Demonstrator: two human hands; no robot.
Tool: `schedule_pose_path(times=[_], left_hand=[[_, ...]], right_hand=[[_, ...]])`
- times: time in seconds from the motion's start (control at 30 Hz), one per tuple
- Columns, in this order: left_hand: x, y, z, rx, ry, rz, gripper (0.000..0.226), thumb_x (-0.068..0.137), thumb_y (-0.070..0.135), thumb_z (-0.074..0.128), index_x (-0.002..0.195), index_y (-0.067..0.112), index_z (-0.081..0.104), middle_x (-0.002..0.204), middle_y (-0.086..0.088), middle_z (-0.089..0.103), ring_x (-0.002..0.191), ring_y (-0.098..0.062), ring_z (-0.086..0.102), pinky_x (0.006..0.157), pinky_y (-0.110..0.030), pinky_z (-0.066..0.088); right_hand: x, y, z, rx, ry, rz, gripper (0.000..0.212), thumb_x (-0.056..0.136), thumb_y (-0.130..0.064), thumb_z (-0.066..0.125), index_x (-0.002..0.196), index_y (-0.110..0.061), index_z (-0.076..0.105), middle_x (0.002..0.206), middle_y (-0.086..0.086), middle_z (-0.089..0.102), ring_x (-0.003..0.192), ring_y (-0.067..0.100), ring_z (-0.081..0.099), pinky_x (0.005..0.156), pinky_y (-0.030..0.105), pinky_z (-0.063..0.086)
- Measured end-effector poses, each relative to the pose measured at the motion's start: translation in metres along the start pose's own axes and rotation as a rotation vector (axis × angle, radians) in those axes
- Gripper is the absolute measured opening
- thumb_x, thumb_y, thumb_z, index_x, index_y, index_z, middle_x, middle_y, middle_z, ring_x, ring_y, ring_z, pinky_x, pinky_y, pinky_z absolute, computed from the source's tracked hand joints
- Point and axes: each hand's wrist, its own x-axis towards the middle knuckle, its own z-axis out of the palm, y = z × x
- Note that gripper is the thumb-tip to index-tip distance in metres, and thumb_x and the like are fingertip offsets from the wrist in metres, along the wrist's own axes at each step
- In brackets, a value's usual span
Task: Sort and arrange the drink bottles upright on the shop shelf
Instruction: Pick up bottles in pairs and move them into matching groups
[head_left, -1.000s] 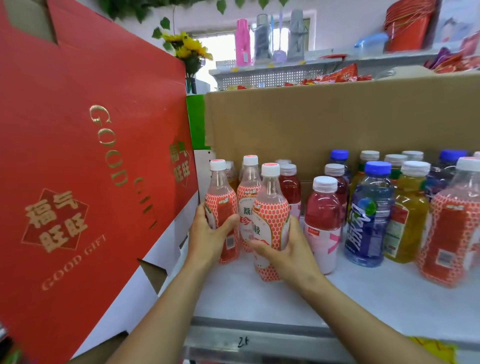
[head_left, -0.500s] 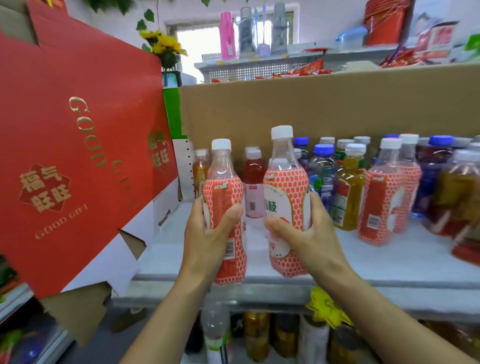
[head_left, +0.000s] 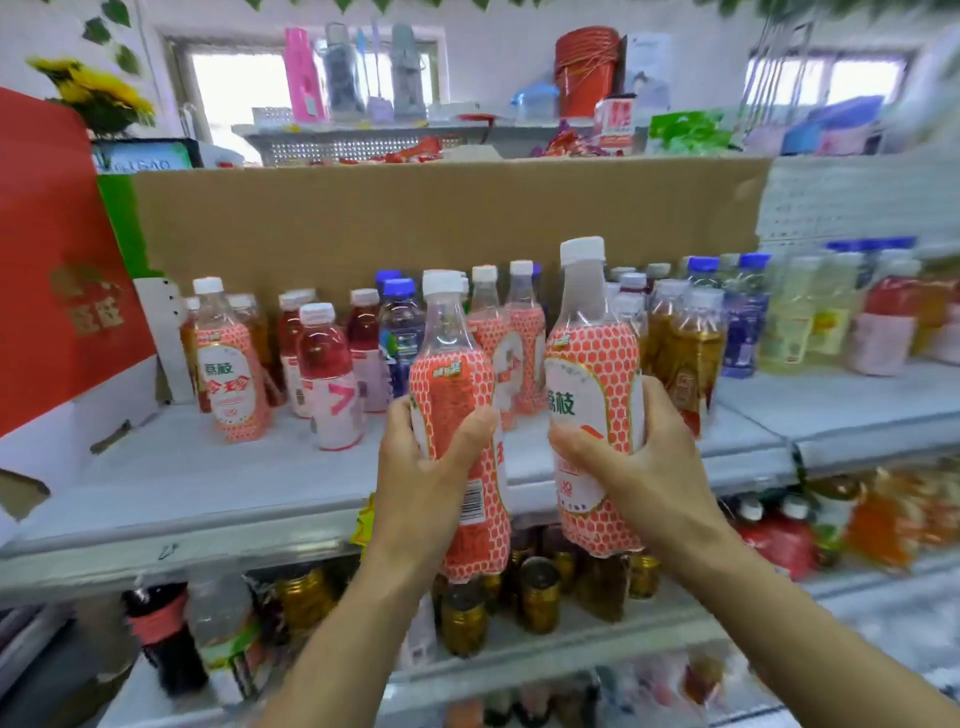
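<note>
Gripping one bottle apiece, the left hand and right hand were raised before the front edge of the shelf. Left fingers curled round a honeycomb-label bottle, thumb across the label, cap up. Right fingers wrapped a second bottle with the same label, upright and held a little higher. Neither touched the shelf. Standing on it: a matching bottle far left, a red drink bottle just beside, blue-capped bottles and amber bottles crowded behind. Cardboard panel at back; red gift box at left.
</note>
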Motion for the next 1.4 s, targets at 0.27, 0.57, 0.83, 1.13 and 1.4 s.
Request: schedule_pose_path(times=[0.27,0.57,0.83,1.13,1.4], left_hand=[[-0.056,0.002,0.119,-0.095,-0.123,-0.018,0.053,0.07,0.057,0.078,0.111,0.029,0.058,0.097,0.009,0.073,0.084,-0.012,0.073,0.064,-0.021,0.057],[-0.082,-0.001,0.235,-0.151,-0.303,-0.066,0.054,0.07,0.058,0.076,0.112,0.03,0.055,0.096,0.013,0.072,0.085,-0.011,0.073,0.063,-0.022,0.057],[-0.082,-0.02,0.354,-0.151,-0.435,-0.108,0.058,0.065,0.064,0.074,0.108,0.03,0.055,0.092,0.014,0.071,0.082,-0.008,0.073,0.062,-0.023,0.057],[-0.048,-0.055,0.509,-0.208,-0.491,-0.146,0.053,0.064,0.062,0.073,0.105,0.032,0.055,0.09,0.016,0.072,0.078,-0.008,0.073,0.057,-0.019,0.055],[-0.019,-0.073,0.661,-0.239,-0.601,-0.179,0.055,0.071,0.062,0.075,0.115,0.036,0.055,0.102,0.01,0.073,0.088,-0.013,0.074,0.066,-0.031,0.06]], right_hand=[[-0.048,0.0,-0.128,-0.048,0.102,0.037,0.051,0.063,-0.052,0.08,0.102,-0.035,0.051,0.094,-0.022,0.068,0.081,-0.001,0.069,0.062,0.01,0.051],[-0.078,0.006,-0.244,-0.13,0.252,0.099,0.046,0.063,-0.05,0.081,0.097,-0.039,0.052,0.093,-0.018,0.068,0.08,0.004,0.069,0.064,0.019,0.056],[-0.071,0.042,-0.341,-0.183,0.392,0.116,0.044,0.073,-0.034,0.085,0.101,-0.032,0.05,0.086,-0.025,0.066,0.076,-0.001,0.068,0.059,0.011,0.051],[-0.019,0.102,-0.472,-0.222,0.488,0.158,0.05,0.064,-0.05,0.081,0.102,-0.036,0.052,0.092,-0.02,0.067,0.079,0.001,0.069,0.06,0.012,0.052],[0.036,0.155,-0.604,-0.249,0.532,0.178,0.048,0.065,-0.053,0.081,0.102,-0.041,0.053,0.095,-0.018,0.069,0.081,0.002,0.07,0.062,0.013,0.053]])
